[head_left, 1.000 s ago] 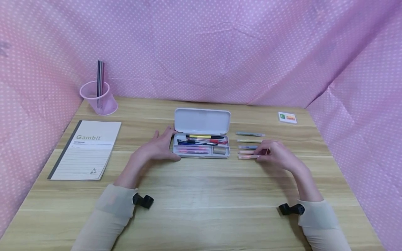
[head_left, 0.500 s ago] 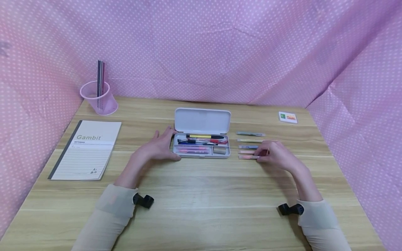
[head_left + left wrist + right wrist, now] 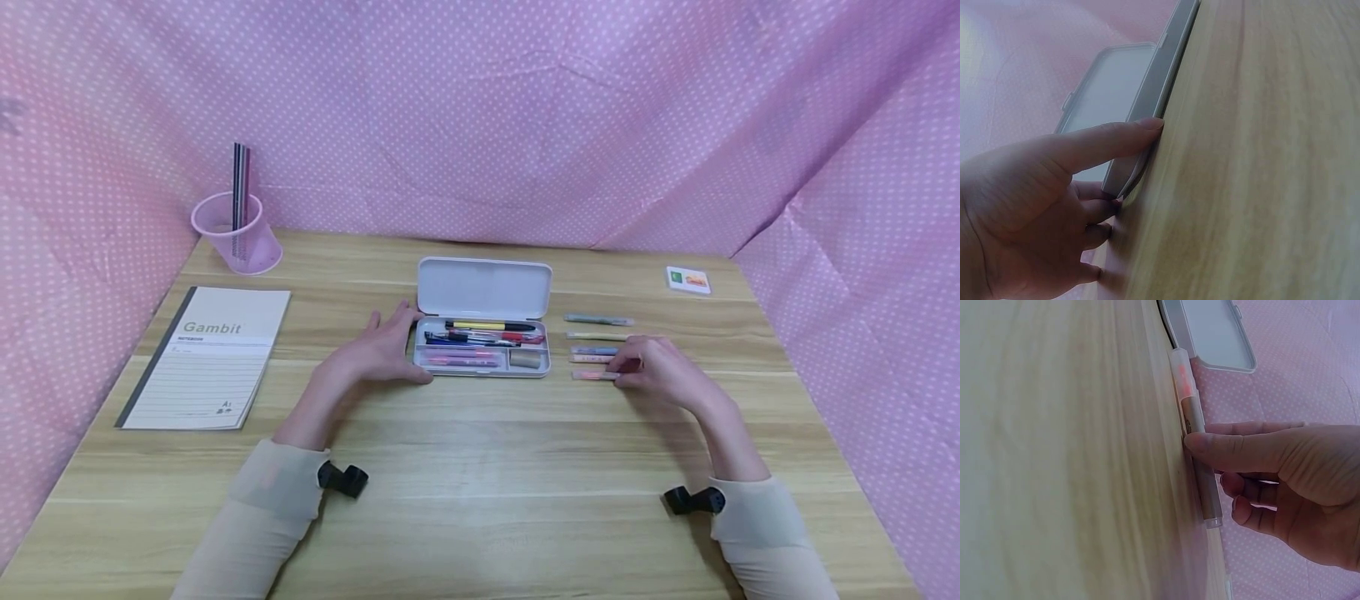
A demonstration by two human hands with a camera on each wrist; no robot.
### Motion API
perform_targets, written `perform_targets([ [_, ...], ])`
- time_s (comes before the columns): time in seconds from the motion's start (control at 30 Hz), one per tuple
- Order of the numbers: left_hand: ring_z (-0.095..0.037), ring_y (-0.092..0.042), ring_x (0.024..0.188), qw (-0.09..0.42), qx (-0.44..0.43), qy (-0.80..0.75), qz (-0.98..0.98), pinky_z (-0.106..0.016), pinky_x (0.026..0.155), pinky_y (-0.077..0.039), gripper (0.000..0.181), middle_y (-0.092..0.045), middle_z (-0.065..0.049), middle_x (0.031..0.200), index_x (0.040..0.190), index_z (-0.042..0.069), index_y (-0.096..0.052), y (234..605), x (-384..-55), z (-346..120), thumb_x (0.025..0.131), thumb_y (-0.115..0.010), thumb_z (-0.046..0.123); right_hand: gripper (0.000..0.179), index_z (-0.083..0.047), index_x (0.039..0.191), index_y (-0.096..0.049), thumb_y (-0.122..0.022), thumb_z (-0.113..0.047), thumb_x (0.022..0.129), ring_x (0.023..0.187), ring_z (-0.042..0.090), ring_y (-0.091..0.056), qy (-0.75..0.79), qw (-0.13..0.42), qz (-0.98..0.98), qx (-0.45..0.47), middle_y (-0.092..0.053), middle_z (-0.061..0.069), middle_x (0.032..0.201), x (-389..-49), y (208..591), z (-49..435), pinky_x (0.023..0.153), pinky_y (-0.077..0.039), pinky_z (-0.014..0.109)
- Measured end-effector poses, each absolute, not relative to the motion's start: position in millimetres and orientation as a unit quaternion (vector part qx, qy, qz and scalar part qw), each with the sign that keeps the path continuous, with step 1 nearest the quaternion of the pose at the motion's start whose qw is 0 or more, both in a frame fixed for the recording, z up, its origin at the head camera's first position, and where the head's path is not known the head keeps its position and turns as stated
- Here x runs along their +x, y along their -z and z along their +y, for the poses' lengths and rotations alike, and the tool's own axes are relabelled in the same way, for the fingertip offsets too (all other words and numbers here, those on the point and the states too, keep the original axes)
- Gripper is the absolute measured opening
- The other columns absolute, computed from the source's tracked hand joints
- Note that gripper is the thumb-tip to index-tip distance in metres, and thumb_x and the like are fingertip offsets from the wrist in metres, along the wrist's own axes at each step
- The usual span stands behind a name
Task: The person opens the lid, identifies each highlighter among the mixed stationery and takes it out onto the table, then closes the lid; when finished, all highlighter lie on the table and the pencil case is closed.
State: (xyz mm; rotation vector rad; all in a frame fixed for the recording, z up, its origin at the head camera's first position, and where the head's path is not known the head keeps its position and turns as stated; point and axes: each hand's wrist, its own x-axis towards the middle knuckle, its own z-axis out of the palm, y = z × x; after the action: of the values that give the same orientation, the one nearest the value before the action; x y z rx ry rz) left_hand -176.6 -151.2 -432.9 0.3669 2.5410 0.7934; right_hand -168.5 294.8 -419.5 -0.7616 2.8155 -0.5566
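An open pencil case (image 3: pixel 483 287) lies mid-table, its lid tilted back. My left hand (image 3: pixel 378 350) grips its left end; in the left wrist view the thumb (image 3: pixel 1119 139) lies along the front wall and the fingers are round the end. Inside are several pens (image 3: pixel 480 337) and a small tan block (image 3: pixel 524 359). Right of the case, several slim pens lie in a row. My right hand (image 3: pixel 656 371) pinches the nearest, a highlighter (image 3: pixel 1194 415) with a pinkish-orange cap end, between thumb and fingers. Beyond it lie a peach pen (image 3: pixel 591 358), a blue pen (image 3: pixel 592 351), a yellow one (image 3: pixel 595 337) and a grey-green one (image 3: pixel 597 320).
A notebook (image 3: pixel 206 358) lies at the left. Behind it stands a pink cup (image 3: pixel 251 250) with dark pencils (image 3: pixel 240 183). A small white card-like item (image 3: pixel 687 280) lies at the back right. Pink dotted cloth (image 3: pixel 480 125) hangs around the table's back and sides.
The peach pen has shifted away from me, close against the blue one, widening the gap to the highlighter. The highlighter has slid very slightly right. My left hand and the case stay put.
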Motion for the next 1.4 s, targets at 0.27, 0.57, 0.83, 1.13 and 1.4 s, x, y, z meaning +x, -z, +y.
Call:
perform_targets([
  [0.27, -0.05, 0.005, 0.159, 0.224, 0.141, -0.29, 0.92, -0.067, 0.128, 0.006, 0.102, 0.001, -0.024, 0.173, 0.156, 0.009, -0.027, 433.4, -177.6, -151.5, 0.077, -0.085, 0.04, 0.018, -0.015, 0.093, -0.08, -0.083, -0.003, 0.081, 0.088, 0.014, -0.07, 0.186, 0.08, 0.943, -0.264, -0.075, -0.003, 0.092, -168.6, 420.1, 292.8, 0.08, -0.06, 0.037],
  [0.57, -0.047, 0.004, 0.16, 0.223, 0.144, -0.29, 0.92, -0.066, 0.129, 0.008, 0.102, 0.0, -0.025, 0.173, 0.156, 0.008, -0.027, 433.4, -177.7, -151.4, 0.077, -0.085, 0.039, 0.017, -0.015, 0.092, -0.08, -0.083, -0.003, 0.081, 0.086, 0.012, -0.068, 0.185, 0.077, 0.945, -0.26, -0.074, -0.003, 0.09, -168.5, 420.7, 292.7, 0.077, -0.059, 0.033],
  [0.83, -0.049, 0.004, 0.159, 0.223, 0.143, -0.286, 0.921, -0.066, 0.129, 0.007, 0.103, 0.0, -0.025, 0.173, 0.156, 0.008, -0.027, 433.1, -177.5, -151.4, 0.077, -0.084, 0.04, 0.016, -0.016, 0.092, -0.081, -0.083, -0.004, 0.082, 0.086, 0.012, -0.068, 0.181, 0.075, 0.945, -0.261, -0.074, -0.004, 0.089, -168.4, 419.4, 292.8, 0.077, -0.059, 0.034],
  [1.13, -0.05, 0.004, 0.159, 0.224, 0.141, -0.285, 0.921, -0.066, 0.129, 0.006, 0.102, 0.001, -0.025, 0.173, 0.155, 0.009, -0.028, 433.5, -177.9, -151.7, 0.077, -0.085, 0.04, 0.016, -0.016, 0.093, -0.08, -0.084, -0.006, 0.081, 0.085, 0.013, -0.068, 0.186, 0.076, 0.948, -0.246, -0.073, -0.002, 0.089, -168.0, 418.9, 293.1, 0.077, -0.058, 0.034],
  [1.4, -0.046, 0.003, 0.16, 0.222, 0.147, -0.288, 0.92, -0.065, 0.129, 0.008, 0.101, 0.0, -0.025, 0.173, 0.154, 0.008, -0.028, 434.4, -178.7, -152.2, 0.076, -0.085, 0.04, 0.018, -0.015, 0.1, -0.079, -0.084, -0.01, 0.083, 0.086, 0.01, -0.067, 0.195, 0.082, 0.95, -0.229, -0.076, -0.002, 0.094, -167.4, 416.4, 293.2, 0.075, -0.057, 0.025],
])
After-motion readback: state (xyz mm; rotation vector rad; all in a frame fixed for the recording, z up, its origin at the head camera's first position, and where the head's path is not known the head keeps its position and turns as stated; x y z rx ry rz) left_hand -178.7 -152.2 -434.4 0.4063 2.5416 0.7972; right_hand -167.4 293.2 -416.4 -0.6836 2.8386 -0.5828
